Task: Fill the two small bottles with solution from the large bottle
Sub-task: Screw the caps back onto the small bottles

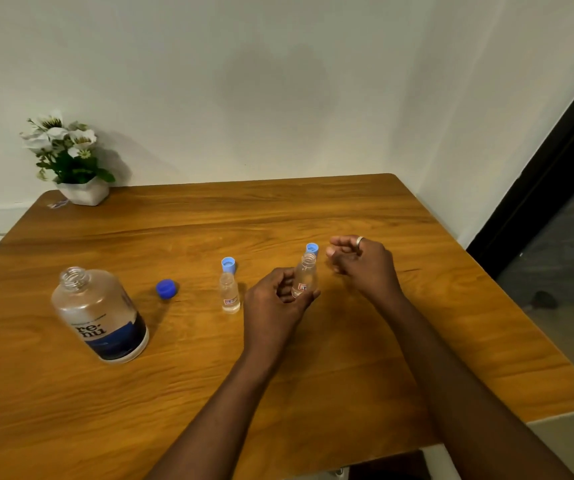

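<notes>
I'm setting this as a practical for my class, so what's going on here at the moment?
A person works at a wooden table. The left hand grips one small bottle, uncapped. The right hand hovers beside it, holding nothing, near a light blue cap. The other small bottle stands uncapped, a second light blue cap behind it. The large bottle stands open, its dark blue cap lying nearby.

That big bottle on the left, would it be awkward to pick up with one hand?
Probably a bit. The large bottle looks wide, so it may need a broad grip. Its smooth clear wall could be slippery. Its dark blue cap lies off beside it, so tilting could spill any liquid inside.
</notes>
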